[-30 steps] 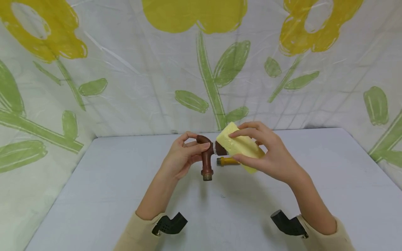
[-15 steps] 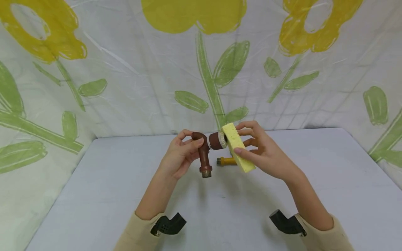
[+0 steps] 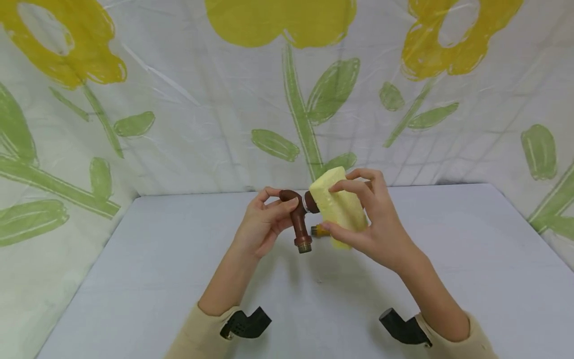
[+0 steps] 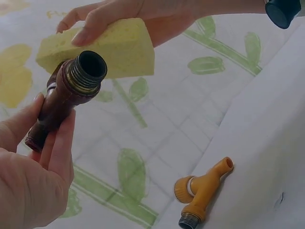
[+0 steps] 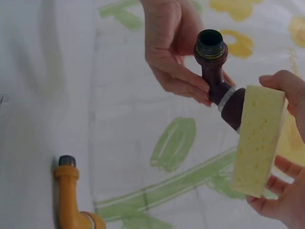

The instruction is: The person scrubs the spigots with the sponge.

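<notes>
My left hand (image 3: 262, 227) pinches a dark brown tap (image 3: 299, 222) by its curved spout end, between thumb and fingers. The tap is held up off the table, its threaded end pointing down towards me. In my right hand (image 3: 387, 234) is a pale yellow sponge (image 3: 341, 207), gripped by its edges between thumb and fingers. The sponge's face lies against the tap's round knob (image 5: 233, 109), which it partly covers in the head view. From the right wrist, the thick block shape and small pores of the sponge (image 5: 259, 140) show.
An orange-yellow tap (image 4: 205, 191) with a threaded end lies on the white table (image 3: 179, 279) behind the hands, partly hidden by the sponge in the head view. A white curtain (image 3: 202, 124) painted with flowers hangs behind the table.
The sponge turned edge-on with the knob's end showing, then turned back to cover the knob. The brown tap tilted and shifted slightly right. The orange-yellow tap has stayed put.
</notes>
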`<action>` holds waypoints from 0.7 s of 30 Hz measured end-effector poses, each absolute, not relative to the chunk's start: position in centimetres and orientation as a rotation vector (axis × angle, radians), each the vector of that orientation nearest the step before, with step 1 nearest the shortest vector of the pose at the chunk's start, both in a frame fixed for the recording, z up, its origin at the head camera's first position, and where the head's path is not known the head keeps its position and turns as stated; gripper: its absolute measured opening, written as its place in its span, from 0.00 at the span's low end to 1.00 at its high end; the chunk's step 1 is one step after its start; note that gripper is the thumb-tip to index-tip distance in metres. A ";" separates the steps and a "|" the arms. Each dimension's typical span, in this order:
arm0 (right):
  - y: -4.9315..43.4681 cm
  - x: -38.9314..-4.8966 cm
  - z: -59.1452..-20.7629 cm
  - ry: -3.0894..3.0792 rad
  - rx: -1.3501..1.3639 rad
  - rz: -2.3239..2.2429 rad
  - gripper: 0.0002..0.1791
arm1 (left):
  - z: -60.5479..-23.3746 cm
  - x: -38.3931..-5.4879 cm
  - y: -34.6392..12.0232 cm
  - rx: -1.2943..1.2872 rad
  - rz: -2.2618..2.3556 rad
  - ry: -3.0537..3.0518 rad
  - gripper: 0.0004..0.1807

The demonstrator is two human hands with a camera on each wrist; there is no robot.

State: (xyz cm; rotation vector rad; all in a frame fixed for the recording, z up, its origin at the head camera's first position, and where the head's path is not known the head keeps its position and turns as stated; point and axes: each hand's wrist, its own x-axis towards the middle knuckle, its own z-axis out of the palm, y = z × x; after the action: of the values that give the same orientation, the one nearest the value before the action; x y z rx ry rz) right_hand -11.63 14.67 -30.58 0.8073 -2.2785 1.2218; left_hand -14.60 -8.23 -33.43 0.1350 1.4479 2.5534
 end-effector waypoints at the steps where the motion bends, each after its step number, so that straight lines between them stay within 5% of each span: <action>1: 14.7 -11.6 -30.6 -2.262 0.806 1.210 0.31 | -33.4 -14.6 -8.1 0.139 2.541 1.452 0.11; 21: 15.8 -12.3 -30.4 -2.469 0.801 1.504 0.33 | -33.5 -14.8 -8.3 0.126 2.559 1.420 0.11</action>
State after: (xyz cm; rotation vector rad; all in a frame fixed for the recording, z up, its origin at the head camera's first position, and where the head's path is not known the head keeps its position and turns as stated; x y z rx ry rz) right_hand -12.26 15.76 -30.39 0.8014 -2.4692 1.5043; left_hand -14.76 -8.31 -33.47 0.1262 1.4196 2.5589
